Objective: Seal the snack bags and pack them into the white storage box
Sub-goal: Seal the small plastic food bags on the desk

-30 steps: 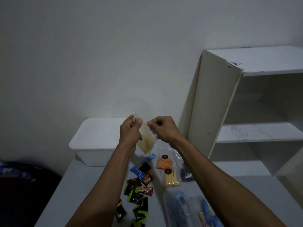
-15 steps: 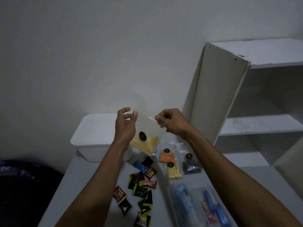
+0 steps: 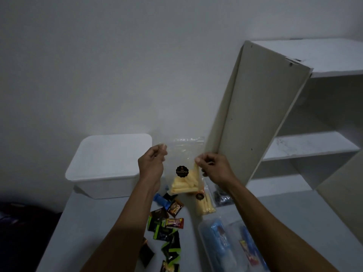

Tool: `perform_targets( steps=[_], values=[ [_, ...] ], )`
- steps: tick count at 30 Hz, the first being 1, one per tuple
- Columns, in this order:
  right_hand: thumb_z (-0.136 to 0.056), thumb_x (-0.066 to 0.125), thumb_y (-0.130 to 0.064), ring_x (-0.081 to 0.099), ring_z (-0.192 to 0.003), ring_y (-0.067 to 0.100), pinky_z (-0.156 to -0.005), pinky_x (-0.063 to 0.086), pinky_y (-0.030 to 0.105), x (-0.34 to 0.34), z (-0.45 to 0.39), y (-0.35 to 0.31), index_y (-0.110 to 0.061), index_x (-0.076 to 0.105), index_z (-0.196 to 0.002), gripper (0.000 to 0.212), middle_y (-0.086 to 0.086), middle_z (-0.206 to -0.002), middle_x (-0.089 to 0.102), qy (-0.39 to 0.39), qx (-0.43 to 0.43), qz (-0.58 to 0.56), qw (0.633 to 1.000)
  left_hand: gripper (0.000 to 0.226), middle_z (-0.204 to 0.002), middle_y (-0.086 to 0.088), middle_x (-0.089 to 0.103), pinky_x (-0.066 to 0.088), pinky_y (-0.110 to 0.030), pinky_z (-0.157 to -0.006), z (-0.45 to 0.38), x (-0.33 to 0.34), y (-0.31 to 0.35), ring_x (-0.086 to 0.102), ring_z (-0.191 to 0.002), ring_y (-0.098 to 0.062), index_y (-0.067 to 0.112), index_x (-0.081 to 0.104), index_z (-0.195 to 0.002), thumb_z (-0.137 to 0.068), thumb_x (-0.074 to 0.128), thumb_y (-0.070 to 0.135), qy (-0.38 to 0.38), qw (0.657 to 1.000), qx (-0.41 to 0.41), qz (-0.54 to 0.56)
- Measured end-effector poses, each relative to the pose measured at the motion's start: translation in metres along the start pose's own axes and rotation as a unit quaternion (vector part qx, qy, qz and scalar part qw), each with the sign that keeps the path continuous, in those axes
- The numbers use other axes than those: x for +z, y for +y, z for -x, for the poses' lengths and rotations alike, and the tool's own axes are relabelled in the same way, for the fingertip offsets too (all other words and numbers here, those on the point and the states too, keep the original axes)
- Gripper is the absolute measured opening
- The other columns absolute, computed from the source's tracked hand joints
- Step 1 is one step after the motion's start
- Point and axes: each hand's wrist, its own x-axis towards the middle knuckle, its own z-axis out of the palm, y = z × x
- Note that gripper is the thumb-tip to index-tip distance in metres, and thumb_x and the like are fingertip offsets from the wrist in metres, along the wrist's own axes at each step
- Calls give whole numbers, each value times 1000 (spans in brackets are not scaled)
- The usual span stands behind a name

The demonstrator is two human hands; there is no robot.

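Grey and dim, the counter (image 3: 125, 213) runs beside a white shelf unit (image 3: 294, 118), with the white storage box (image 3: 110, 165) at its far left corner, lid on and shut. Both hands are raised above the clutter: the left hand (image 3: 151, 165) and the right hand (image 3: 214, 169) each pinch a top corner of one clear snack bag (image 3: 183, 173), so that it hangs between them, upright, with yellow sticks settled in its bottom. The fingers of both hands are closed narrowly on the plastic. Whether its top strip is already pressed shut cannot be told.

The task looks to be at an early stage, since nothing shows as packed. Left on the counter I count one more bag of yellow sticks (image 3: 205, 205), one dark bag (image 3: 223, 197) partly hidden by the right forearm, and roughly ten small wrapped sweets (image 3: 167, 228), some overlapping. Two clear packs with blue contents (image 3: 222, 246) lie nearest the camera.
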Motion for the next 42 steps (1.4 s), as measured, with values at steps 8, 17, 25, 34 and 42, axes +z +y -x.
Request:
perform_targets(
  steps=[8, 17, 25, 34, 42],
  values=[
    [-89, 72, -22, 63, -68, 16, -69, 59, 39, 14, -88, 32, -10, 74, -86, 13, 11, -78, 70, 42, 6, -49, 998, 2, -89, 3, 69, 47, -21, -71, -64, 24, -43, 61, -84, -10, 20, 72, -89, -87, 72, 21, 32, 993, 2, -114],
    [-90, 70, -16, 69, -76, 25, -71, 62, 40, 49, -215, 98, -10, 73, -89, 7, 10, -81, 72, 65, 45, -57, 995, 12, -85, -3, 71, 52, -25, -74, -179, 66, -101, 65, -79, -15, 13, 74, -96, -89, 67, 20, 111, 973, 10, -200],
    [-86, 73, -25, 71, -73, 25, -74, 61, 50, 73, -252, 169, -24, 74, -78, 8, 4, -74, 73, 65, 119, -51, 989, 9, -92, -3, 63, 40, -22, -70, -216, 81, -156, 57, -85, -15, 10, 70, -98, -91, 65, 12, 183, 959, -80, -202],
    [-86, 75, -21, 71, -75, 26, -73, 62, 46, 76, -267, 175, -20, 74, -85, 1, 2, -80, 72, 79, 127, -69, 986, 21, -97, -9, 64, 50, -27, -80, -231, 88, -166, 59, -89, -17, 3, 68, -110, -89, 67, 6, 187, 969, -85, -140],
    [-90, 63, 6, 56, -73, 17, -61, 51, 17, 50, -236, 157, 7, 62, -105, 15, 22, -80, 57, 122, 144, -86, 978, 39, -101, -5, 62, 47, -28, -82, -203, 80, -164, 59, -94, -19, 6, 62, -122, -87, 71, 21, 166, 960, -94, -204]
  ],
)
